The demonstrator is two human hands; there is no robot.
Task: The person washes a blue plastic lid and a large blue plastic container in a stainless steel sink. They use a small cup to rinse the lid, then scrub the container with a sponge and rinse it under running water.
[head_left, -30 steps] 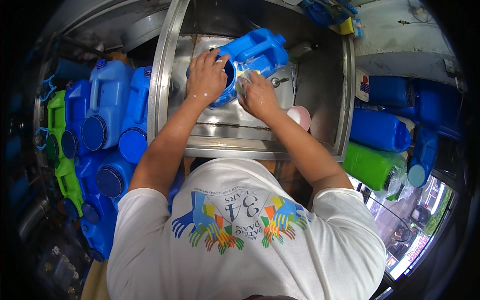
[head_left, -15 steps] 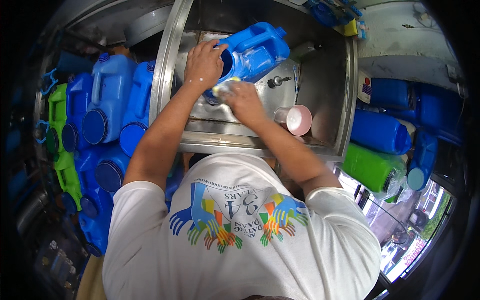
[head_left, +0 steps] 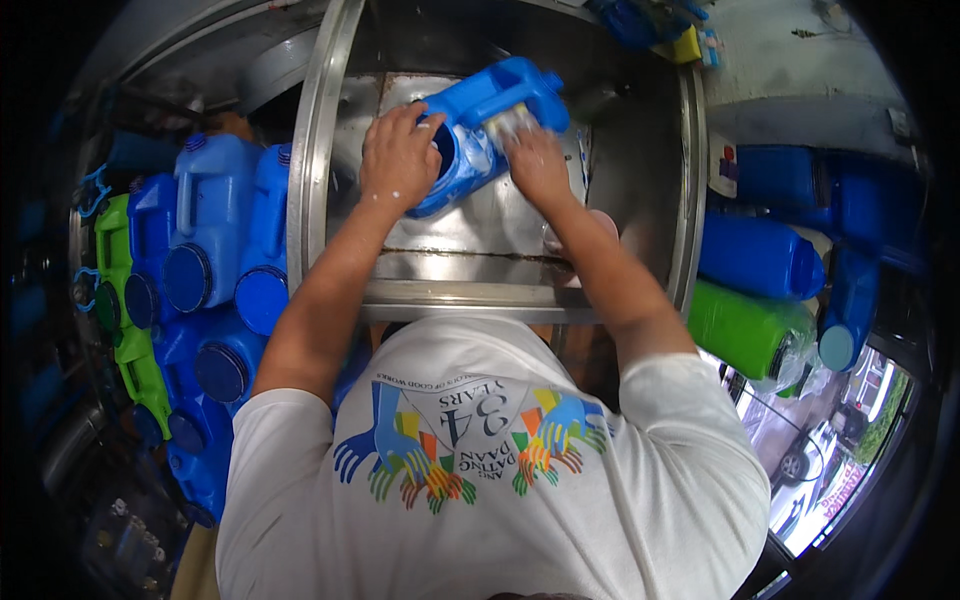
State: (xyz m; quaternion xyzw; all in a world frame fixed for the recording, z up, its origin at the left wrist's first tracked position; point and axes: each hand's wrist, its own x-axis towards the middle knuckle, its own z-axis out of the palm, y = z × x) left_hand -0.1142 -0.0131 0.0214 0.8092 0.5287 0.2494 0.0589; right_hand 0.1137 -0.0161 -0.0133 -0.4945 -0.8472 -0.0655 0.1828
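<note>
A blue jug (head_left: 470, 95) lies at a slant in the steel sink (head_left: 312, 170), with soap foam on it and its wide, dark mouth toward the left. My left hand (head_left: 398, 158) grips the rim of that mouth, fingers curled over it. Beside the jug's handle, my right hand (head_left: 535, 160) presses a pale yellowish sponge (head_left: 505, 120) on the jug's surface; both hand and sponge are blurred. Behind my right forearm, a pink cup (head_left: 604, 226) is partly hidden at the sink's right front.
Blue and green jugs (head_left: 200, 210) are stacked left of the sink, and more jugs (head_left: 755, 260) lie to its right. A yellow item (head_left: 683, 45) sits at the back right corner. Beyond an opening (head_left: 800, 450) at lower right, a vehicle shows.
My right hand and the sponge have swept from the jug's lower front near its mouth up and rightward to the handle end. My left hand still holds the rim.
</note>
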